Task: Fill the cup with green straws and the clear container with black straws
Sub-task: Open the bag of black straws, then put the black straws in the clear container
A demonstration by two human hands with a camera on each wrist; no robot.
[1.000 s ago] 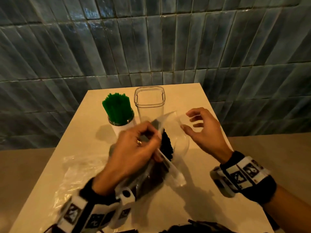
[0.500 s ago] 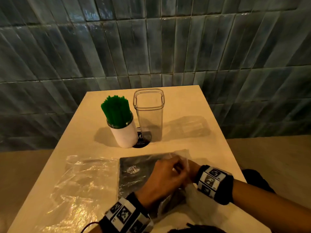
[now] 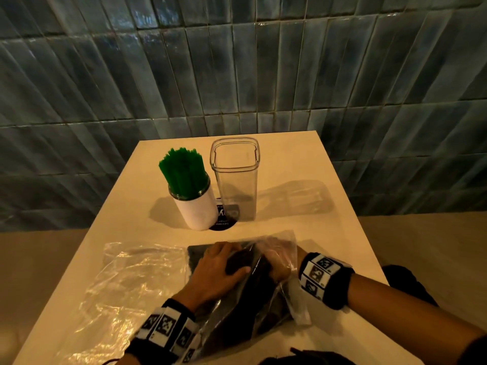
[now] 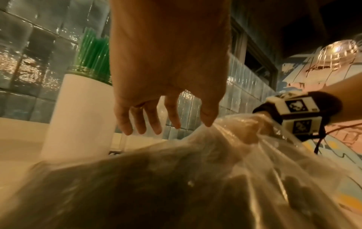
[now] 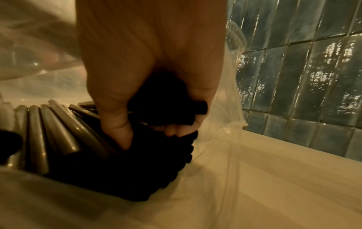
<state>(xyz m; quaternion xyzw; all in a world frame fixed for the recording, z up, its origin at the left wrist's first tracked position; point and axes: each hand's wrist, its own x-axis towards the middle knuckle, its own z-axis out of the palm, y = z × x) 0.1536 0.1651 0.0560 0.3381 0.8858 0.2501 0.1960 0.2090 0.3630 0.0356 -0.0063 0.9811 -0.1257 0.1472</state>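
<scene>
Black straws (image 5: 64, 139) are all bunched inside a clear plastic bag (image 3: 266, 293) lying at the near end of the table (image 3: 316, 180). The right hand (image 3: 279, 259) is reaching in through the bag's mouth, and from the wrist view its fingers (image 5: 176, 130) and thumb are curled around a fistful of straw ends. The left hand (image 3: 218, 272) lies on top of the bag with fingers fairly straight, thumb touching the plastic, kinda pinning it down.

Further back, the white cup (image 3: 197, 209) is packed with green straws (image 3: 183, 172) standing upright. Right beside it, on the right, is the clear container (image 3: 235, 180), nothing in it. A second, crumpled plastic bag (image 3: 123, 280) lies flat on the left side of the table.
</scene>
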